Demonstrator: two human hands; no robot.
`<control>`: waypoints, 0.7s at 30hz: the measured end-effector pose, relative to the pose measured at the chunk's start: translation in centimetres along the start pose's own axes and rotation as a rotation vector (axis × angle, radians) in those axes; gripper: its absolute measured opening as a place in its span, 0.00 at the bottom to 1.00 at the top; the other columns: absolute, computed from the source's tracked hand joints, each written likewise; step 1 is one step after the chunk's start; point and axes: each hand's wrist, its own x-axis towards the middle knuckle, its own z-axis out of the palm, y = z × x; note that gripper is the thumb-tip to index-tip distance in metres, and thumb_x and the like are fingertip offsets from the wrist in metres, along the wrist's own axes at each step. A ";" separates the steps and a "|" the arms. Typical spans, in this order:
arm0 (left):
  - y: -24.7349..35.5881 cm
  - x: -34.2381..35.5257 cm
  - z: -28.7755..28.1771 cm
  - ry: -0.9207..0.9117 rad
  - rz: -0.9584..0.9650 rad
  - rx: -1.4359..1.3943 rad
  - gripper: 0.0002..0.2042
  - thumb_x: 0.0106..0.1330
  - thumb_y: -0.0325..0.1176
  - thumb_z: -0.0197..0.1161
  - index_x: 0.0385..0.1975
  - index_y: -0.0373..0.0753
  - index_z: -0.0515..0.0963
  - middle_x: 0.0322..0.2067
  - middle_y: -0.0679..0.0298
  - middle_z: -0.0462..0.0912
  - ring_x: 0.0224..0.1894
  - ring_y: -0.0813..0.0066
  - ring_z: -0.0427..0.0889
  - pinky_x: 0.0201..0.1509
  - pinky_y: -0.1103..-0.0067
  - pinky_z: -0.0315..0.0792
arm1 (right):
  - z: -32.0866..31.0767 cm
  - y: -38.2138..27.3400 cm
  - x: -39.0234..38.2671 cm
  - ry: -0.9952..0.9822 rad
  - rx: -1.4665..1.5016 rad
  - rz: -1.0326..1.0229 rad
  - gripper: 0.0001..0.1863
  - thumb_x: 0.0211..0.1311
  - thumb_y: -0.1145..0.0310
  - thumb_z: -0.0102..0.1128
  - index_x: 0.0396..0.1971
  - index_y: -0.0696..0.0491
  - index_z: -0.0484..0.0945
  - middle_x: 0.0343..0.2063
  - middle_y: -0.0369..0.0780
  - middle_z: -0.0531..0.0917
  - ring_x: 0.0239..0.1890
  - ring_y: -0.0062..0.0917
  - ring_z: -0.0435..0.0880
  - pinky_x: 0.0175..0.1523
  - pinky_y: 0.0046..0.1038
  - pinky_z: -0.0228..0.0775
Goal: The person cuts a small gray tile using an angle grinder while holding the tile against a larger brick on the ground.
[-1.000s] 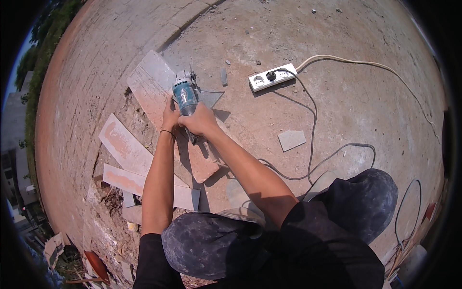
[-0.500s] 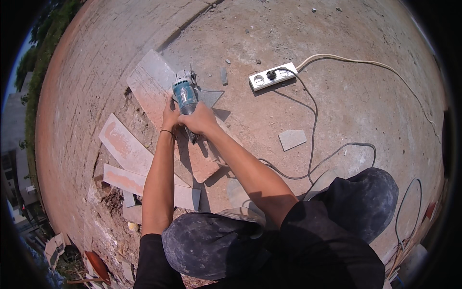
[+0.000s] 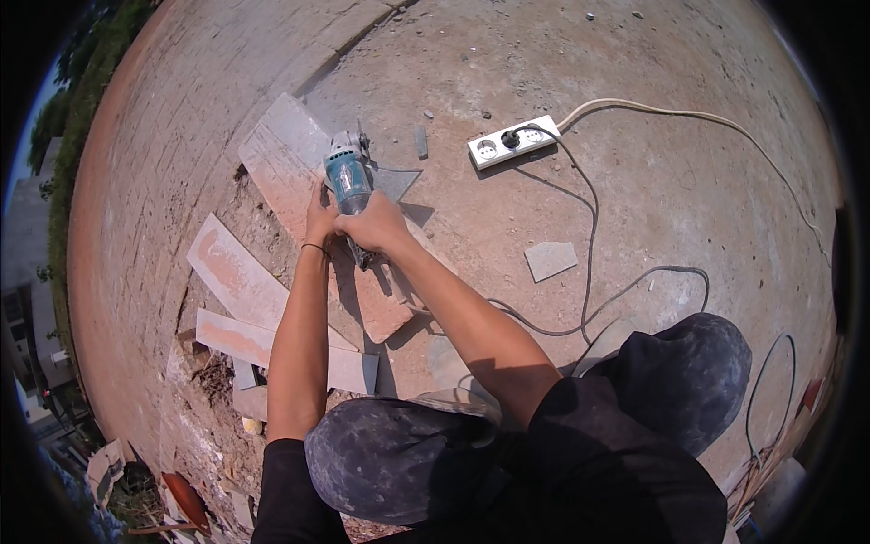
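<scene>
A teal angle grinder (image 3: 348,177) points away from me over a dusty tile slab (image 3: 283,150). Around its rear body my right hand (image 3: 378,225) is closed. My left hand (image 3: 319,218) grips its left side, fingers reaching forward along the casing; those fingertips are partly hidden. The grinder's guard and disc end sits at the slab's right side, where pale dust hangs. Just right of the tool, a pointed grey tile piece (image 3: 397,185) sticks out. Under my wrists lies a reddish block or board (image 3: 381,304), partly covered by my arms.
Cut tile strips (image 3: 231,272) lie left of my left arm over broken ground. To the right, a white power strip (image 3: 514,145) holds a black plug, whose dark cable (image 3: 594,213) loops back toward my knees. A small tile offcut (image 3: 551,261) lies on the ground.
</scene>
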 end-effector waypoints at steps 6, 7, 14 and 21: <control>0.0 0.1 -0.5 -0.003 0.025 0.015 0.39 0.63 0.15 0.62 0.74 0.44 0.56 0.57 0.54 0.78 0.51 0.67 0.81 0.48 0.74 0.81 | 0.3 -0.2 0.0 0.006 -0.003 -0.008 0.35 0.37 0.53 0.74 0.43 0.65 0.80 0.41 0.56 0.86 0.44 0.46 0.87 0.50 0.37 0.78; 0.1 0.1 -0.4 -0.005 0.026 0.026 0.39 0.63 0.15 0.62 0.74 0.44 0.56 0.57 0.54 0.78 0.51 0.68 0.81 0.48 0.74 0.81 | 0.3 -0.1 0.1 0.003 -0.003 -0.009 0.35 0.37 0.53 0.74 0.43 0.65 0.80 0.40 0.56 0.86 0.44 0.45 0.87 0.49 0.37 0.78; 0.2 0.1 -0.3 -0.001 0.004 -0.002 0.40 0.63 0.15 0.62 0.75 0.46 0.56 0.56 0.54 0.78 0.49 0.68 0.82 0.46 0.74 0.82 | 0.4 0.1 0.2 0.002 0.013 -0.007 0.32 0.38 0.54 0.74 0.41 0.64 0.81 0.39 0.55 0.86 0.43 0.44 0.87 0.49 0.37 0.78; -0.2 0.1 -0.6 -0.009 0.009 -0.006 0.41 0.62 0.14 0.62 0.76 0.48 0.55 0.57 0.54 0.78 0.48 0.67 0.82 0.45 0.74 0.82 | 0.5 0.1 0.1 0.007 0.033 -0.006 0.32 0.38 0.55 0.74 0.41 0.64 0.81 0.39 0.55 0.86 0.43 0.44 0.87 0.49 0.36 0.77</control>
